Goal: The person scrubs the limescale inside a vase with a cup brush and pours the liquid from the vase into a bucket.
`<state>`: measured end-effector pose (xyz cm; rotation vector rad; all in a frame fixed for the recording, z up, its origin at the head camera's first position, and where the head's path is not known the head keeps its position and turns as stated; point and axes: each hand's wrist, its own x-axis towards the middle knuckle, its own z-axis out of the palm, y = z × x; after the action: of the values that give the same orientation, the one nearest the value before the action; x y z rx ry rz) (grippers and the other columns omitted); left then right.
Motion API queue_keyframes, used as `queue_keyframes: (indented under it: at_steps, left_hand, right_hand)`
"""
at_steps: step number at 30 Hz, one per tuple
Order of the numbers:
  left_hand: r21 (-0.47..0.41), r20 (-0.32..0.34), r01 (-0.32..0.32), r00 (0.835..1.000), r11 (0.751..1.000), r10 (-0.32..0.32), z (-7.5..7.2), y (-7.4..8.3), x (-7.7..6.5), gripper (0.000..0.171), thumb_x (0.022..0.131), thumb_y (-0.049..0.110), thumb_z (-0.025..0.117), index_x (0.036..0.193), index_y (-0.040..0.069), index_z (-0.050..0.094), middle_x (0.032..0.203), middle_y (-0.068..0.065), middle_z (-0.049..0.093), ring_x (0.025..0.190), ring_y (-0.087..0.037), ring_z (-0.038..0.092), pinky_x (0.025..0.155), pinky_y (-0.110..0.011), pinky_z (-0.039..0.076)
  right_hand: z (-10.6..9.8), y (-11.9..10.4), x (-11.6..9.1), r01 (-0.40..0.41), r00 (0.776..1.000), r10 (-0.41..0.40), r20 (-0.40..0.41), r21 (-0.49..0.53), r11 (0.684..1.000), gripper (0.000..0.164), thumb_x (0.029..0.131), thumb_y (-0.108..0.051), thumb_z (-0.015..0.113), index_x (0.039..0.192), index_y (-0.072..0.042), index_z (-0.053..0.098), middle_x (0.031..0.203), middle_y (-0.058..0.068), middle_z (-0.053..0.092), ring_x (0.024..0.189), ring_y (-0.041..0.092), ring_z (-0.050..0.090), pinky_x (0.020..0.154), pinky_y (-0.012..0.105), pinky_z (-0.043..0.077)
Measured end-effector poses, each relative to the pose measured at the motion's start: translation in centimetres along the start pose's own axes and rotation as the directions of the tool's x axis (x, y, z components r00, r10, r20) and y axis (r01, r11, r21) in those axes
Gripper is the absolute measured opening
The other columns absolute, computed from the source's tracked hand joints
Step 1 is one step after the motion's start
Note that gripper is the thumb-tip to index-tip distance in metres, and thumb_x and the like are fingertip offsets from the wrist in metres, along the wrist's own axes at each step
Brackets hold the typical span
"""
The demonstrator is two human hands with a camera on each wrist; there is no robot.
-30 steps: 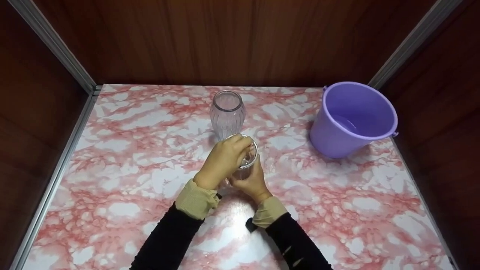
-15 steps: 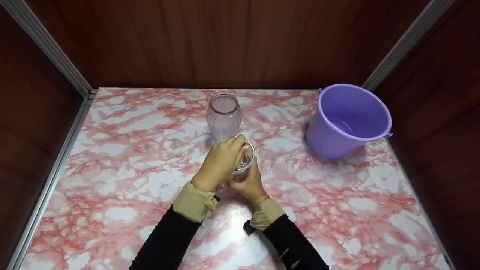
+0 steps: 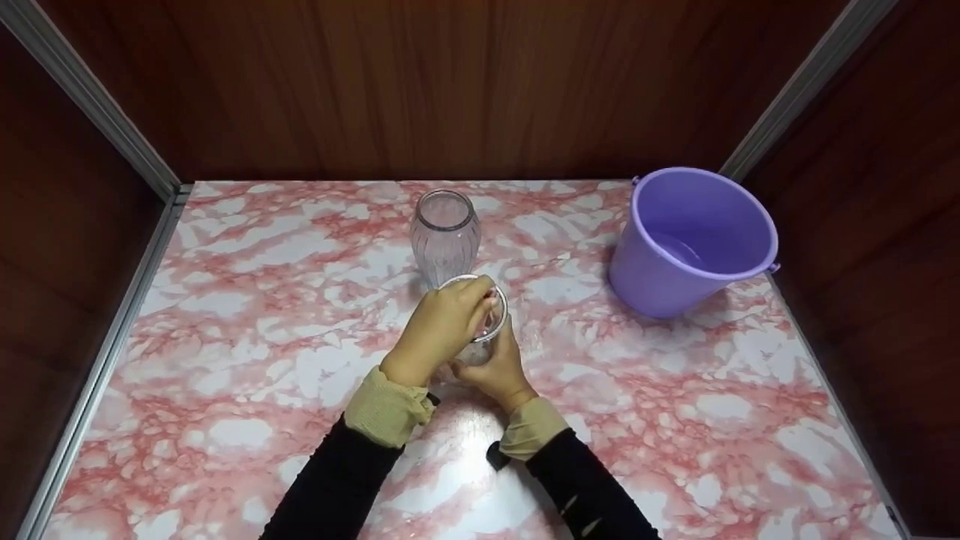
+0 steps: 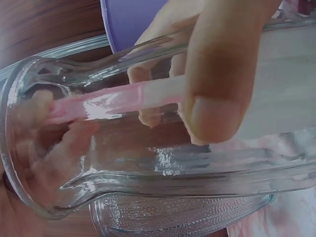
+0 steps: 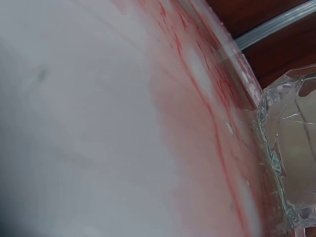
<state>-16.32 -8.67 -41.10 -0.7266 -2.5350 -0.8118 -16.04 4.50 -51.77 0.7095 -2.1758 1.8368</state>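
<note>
My left hand point(image 3: 439, 330) reaches into the mouth of a clear glass vase point(image 3: 504, 307). Through the glass in the left wrist view, its fingertips point(image 4: 34, 111) pinch the end of a slim pink-and-white handle point(image 4: 111, 102). Farther down the vase shows a broad pale area point(image 4: 286, 79); whether it belongs to the handled tool I cannot tell. My right hand point(image 3: 496, 371) grips the vase from outside, its thumb point(image 4: 217, 113) lying across the glass. The vase's faceted base point(image 5: 291, 148) appears at the right edge of the right wrist view. It is tilted, mouth towards the left hand.
Just behind the hands stands a second ribbed glass vase point(image 3: 445, 247), upright. A purple bucket point(image 3: 652, 277) is at the back right of the red-and-white marbled table point(image 3: 247, 360). Dark wooden panels point(image 3: 420, 90) enclose the back and sides.
The head view has shifted slightly, so everything sits a little lower and to the left in it. Both hands keep their hold, with barely any movement of the vase.
</note>
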Motion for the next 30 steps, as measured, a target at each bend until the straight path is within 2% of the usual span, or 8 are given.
queue_keyframes:
  at_steps: [8,15,21,25,30]
  left_hand:
    - [-0.017,-0.041,-0.002,0.999,1.000,0.001,0.1,-0.1,-0.1,0.011,0.101,0.015,0.061,0.100,0.005,0.060,0.085,-0.010,0.066,0.075,-0.027,0.067,0.065,-0.040,0.057]
    - [-0.032,-0.084,0.007,0.996,0.999,-0.009,0.2,0.1,-0.3,0.011,0.102,0.016,0.061,0.101,0.005,0.062,0.082,-0.010,0.064,0.071,-0.026,0.065,0.063,-0.039,0.057]
    - [-0.016,-0.102,-0.013,0.995,1.000,0.011,0.5,-0.1,-0.4,0.008,0.102,0.012,0.060,0.101,0.005,0.063,0.088,-0.010,0.067,0.077,-0.027,0.068,0.066,-0.038,0.058]
    - [0.005,-0.099,-0.027,0.995,1.000,0.028,0.5,-0.1,-0.3,0.006,0.101,0.011,0.062,0.100,0.004,0.062,0.094,-0.012,0.069,0.085,-0.029,0.070,0.072,-0.039,0.060]
    - [0.051,-0.083,-0.037,0.996,0.998,0.042,0.5,-0.2,-0.3,0.009,0.101,0.011,0.062,0.101,0.002,0.060,0.093,-0.014,0.070,0.082,-0.031,0.071,0.071,-0.041,0.061]
  right_hand:
    - [0.0,-0.1,0.1,-0.002,1.000,0.002,0.003,-0.012,1.000,0.101,0.063,0.002,0.082,0.146,0.016,0.026,0.143,0.032,0.048,0.128,0.034,0.051,0.114,0.031,0.038]
    - [-0.1,-0.5,0.1,-0.029,1.000,0.029,-0.003,-0.035,0.999,0.100,0.062,-0.002,0.081,0.145,0.016,0.027,0.142,0.033,0.049,0.127,0.035,0.051,0.114,0.031,0.037]
    - [-0.1,-0.5,0.2,0.030,1.000,-0.030,-0.002,-0.060,0.998,0.095,0.061,-0.002,0.080,0.141,0.017,0.031,0.137,0.033,0.052,0.125,0.035,0.053,0.113,0.031,0.038]
    - [0.0,0.0,0.2,0.038,0.999,-0.038,-0.009,-0.048,0.998,0.097,0.061,-0.001,0.081,0.141,0.017,0.030,0.137,0.032,0.052,0.125,0.030,0.053,0.114,0.030,0.038]
    - [0.3,2.6,0.0,0.023,1.000,-0.024,-0.018,-0.042,0.999,0.104,0.058,-0.002,0.083,0.145,0.013,0.028,0.140,0.031,0.050,0.127,0.034,0.051,0.116,0.035,0.036]
